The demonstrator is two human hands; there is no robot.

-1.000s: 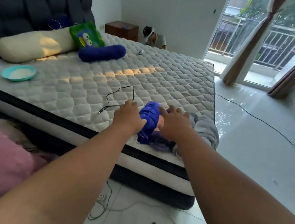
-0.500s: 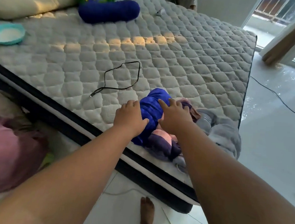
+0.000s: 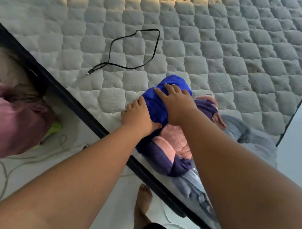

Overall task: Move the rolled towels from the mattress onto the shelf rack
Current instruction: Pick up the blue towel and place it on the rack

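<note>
Early stage, judged: no towel moved yet. Blue rolled towel [image 3: 158, 104] on mattress [image 3: 222, 65] near its edge, atop pink-and-purple towel [image 3: 171, 145] and grey towel [image 3: 256, 140]. Left hand [image 3: 139, 116] and right hand [image 3: 176, 103] pressed open-fingered on blue roll, not closed. Shelf rack out of view. No legible writing or brands.

The mattress [image 3: 205, 51] was pale grey, quilted in a diamond pattern, with black piping along its edge. On it lay a black cable [image 3: 133, 48], a royal-blue towel [image 3: 154, 103], a pink towel [image 3: 173, 143], a dark purple towel [image 3: 162, 160] and a light grey-blue cloth [image 3: 253, 140].
</note>
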